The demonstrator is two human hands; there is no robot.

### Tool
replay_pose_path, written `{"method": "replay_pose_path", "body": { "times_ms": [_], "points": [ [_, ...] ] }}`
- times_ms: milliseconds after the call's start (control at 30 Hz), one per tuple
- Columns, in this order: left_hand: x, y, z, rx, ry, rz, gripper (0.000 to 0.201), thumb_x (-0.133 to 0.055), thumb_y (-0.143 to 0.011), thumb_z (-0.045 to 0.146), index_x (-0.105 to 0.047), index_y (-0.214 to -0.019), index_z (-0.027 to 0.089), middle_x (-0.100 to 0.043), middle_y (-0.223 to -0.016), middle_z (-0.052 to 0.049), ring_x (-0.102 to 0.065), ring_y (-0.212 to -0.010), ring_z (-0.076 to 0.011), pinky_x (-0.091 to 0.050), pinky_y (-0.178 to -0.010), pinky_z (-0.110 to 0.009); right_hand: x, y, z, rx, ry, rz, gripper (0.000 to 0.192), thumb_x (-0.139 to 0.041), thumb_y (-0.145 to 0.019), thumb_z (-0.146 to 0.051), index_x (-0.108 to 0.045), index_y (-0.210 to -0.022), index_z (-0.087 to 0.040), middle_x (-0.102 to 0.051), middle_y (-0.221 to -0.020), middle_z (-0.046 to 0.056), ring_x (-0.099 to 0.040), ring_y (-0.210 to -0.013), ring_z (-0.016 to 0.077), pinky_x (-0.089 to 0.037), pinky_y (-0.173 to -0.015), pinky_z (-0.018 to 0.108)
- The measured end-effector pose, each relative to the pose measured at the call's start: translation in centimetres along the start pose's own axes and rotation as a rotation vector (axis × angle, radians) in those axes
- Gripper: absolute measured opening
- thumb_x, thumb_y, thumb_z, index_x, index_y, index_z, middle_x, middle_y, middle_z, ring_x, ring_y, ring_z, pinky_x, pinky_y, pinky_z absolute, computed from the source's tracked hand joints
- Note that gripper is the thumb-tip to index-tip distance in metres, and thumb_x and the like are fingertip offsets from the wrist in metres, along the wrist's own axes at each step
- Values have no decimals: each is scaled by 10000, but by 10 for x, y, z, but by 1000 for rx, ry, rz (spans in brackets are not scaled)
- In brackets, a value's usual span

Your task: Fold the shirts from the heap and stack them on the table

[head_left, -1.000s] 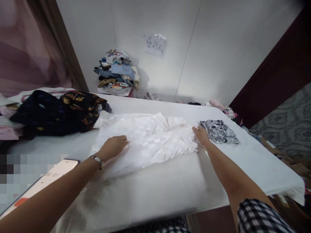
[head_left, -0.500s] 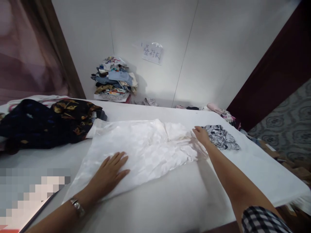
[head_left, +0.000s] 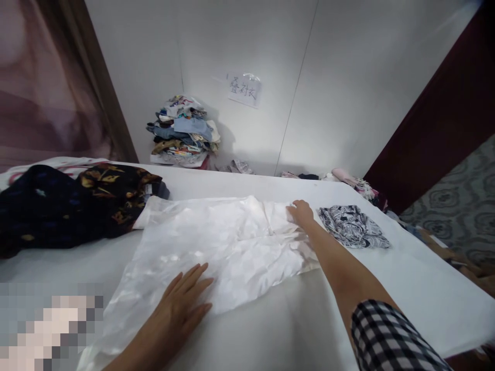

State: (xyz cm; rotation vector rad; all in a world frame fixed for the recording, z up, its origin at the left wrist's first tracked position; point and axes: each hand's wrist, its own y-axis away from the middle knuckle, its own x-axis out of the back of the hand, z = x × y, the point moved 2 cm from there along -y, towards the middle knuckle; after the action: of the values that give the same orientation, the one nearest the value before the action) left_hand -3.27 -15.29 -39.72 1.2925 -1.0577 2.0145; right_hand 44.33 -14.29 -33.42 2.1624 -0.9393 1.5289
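- Checked sleeve [head_left: 390, 337] seen nearest, at the lower right edge, on the right arm.
- Left hand [head_left: 181, 309] laid flat, palm down, fingers [head_left: 195, 275] spread, on the near edge of white satin garment [head_left: 216, 247].
- Garment spread out across the middle of the white-covered bench [head_left: 386, 288], sheen and creases visible, near hem just under the left palm.
- Right hand [head_left: 300, 214] reached across to the garment's far right corner, fingers curled onto the cloth; could not tell whether pinching a fold or only pressing.
- Black-and-white patterned cloth [head_left: 353, 226] lay folded just beside the right hand, apart from the white garment.
- Dark floral clothes [head_left: 77, 203] heaped at the left, touching the garment's far left corner.
- Stack of mixed clothes [head_left: 183, 131] piled against the wall beyond the bench.
- Paper sign [head_left: 243, 90] stuck on the wall above and right of the stack.
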Motion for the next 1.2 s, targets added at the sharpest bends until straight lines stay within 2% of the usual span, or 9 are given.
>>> {"method": "replay_pose_path", "body": {
  "times_ms": [167, 333, 433, 567, 733, 800, 867, 1000, 1200],
  "points": [
    [0, -3, 7, -13, 76, 55, 415, -515, -917, 430, -596, -1314, 340, -470, -1512, -35, -452, -1379, -296, -394, -1146, -506, -2, -2, -4, -24, -184, -14, 206, -678, -728, -349, -623, -605, -193, -682, -748, 79, -637, -925, 260, -444, -797, 312],
    [12, -15, 27, 7, 248, 117, 355, -534, -898, 470, -640, -1217, 356, -571, -1426, -35, -545, -1299, -271, -482, -1084, -445, 32, 7, -12, -7, -537, 45, 340, -587, -811, -460, -502, -583, -222, -542, -549, 10, -582, -660, 181, -471, -613, 275],
    [29, -32, 48, 134, 445, 4, 348, -523, -893, 499, -668, -1166, 339, -605, -1388, -37, -571, -1266, -283, -576, -944, -408, 66, 28, -24, -4, -788, 52, 359, -570, -841, -505, -447, -635, -238, -480, -523, -28, -525, -544, 137, -468, -510, 242],
    [46, -63, 87, 342, 927, -218, 484, -548, -868, 557, -612, -1258, 278, -564, -1427, -80, -484, -1340, -322, -507, -1009, -450, 89, 95, -50, 3, -1522, -79, 278, -741, -762, -320, -491, -688, -225, -504, -552, -60, -509, -494, 89, -448, -451, 178],
    [35, -77, 129, 643, 1797, -384, 785, -445, -848, 724, -413, -1424, 191, -473, -1482, -178, -543, -1262, -337, -485, -982, -473, 53, 226, -83, -54, -1891, -296, 220, -799, -734, -278, -595, -742, -197, -624, -626, -33, -572, -525, 86, -509, -512, 177],
    [27, -73, 139, 672, 1966, -429, 760, -475, -844, 707, -462, -1381, 170, -577, -1373, -171, -594, -1188, -328, -501, -934, -442, 31, 270, -89, -107, -1900, -410, 231, -814, -726, -295, -616, -766, -184, -674, -704, -3, -617, -590, 105, -532, -550, 196],
    [23, -65, 141, 706, 1991, -370, 596, -578, -848, 580, -560, -1276, 166, -686, -1201, -131, -644, -1090, -298, -514, -880, -383, 15, 300, -88, -131, -1867, -485, 248, -822, -722, -312, -632, -801, -173, -705, -788, 25, -648, -661, 130, -550, -590, 228],
    [33, -55, 138, 822, 1868, -201, 290, -710, -773, 287, -666, -1025, 149, -746, -841, -66, -691, -791, -229, -521, -703, -300, 9, 316, -69, -144, -1770, -536, 270, -827, -717, -342, -638, -789, -164, -698, -768, 23, -656, -687, 146, -544, -609, 247],
    [79, -65, 137, 799, 1882, -150, 216, -724, -728, 176, -669, -930, 123, -729, -722, -50, -637, -560, -160, -504, -538, -249, 11, 272, -35, -315, -1763, -422, 248, -706, -838, -389, -661, -900, -153, -704, -877, 69, -692, -820, 184, -571, -717, 290]
  ]
}}
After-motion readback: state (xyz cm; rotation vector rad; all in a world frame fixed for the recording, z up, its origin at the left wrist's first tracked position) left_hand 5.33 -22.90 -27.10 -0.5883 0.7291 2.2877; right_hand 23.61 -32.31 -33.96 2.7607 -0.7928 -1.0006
